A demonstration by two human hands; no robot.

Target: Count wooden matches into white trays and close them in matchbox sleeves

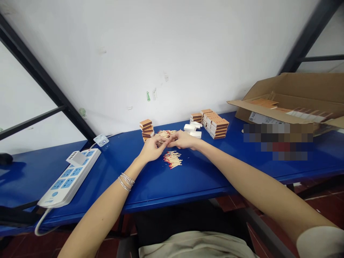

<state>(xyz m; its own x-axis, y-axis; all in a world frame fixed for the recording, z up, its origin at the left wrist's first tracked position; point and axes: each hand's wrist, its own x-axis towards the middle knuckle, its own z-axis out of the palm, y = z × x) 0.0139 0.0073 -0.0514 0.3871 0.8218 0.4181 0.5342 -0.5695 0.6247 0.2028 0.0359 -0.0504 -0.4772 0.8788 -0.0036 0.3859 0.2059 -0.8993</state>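
My left hand (pixel 152 147) and my right hand (pixel 182 139) meet fingertip to fingertip over the blue table (pixel 204 175). Both are pinched together on something small between them, probably matchsticks, too small to name. Just below the hands lies a loose pile of red-tipped matchsticks (pixel 172 159). Behind the hands lies a second heap of matchsticks (pixel 166 133). A short stack of orange matchboxes (pixel 146 129) stands behind my left hand. White inner trays (pixel 192 129) lie behind my right hand, beside taller stacks of orange matchboxes (pixel 215 124).
A white and blue power strip (pixel 70 177) with a plugged adapter lies at the left. An open cardboard box (pixel 290 104) holding more boxes sits at the right. A white wall rises behind the table, with black metal frames at both sides.
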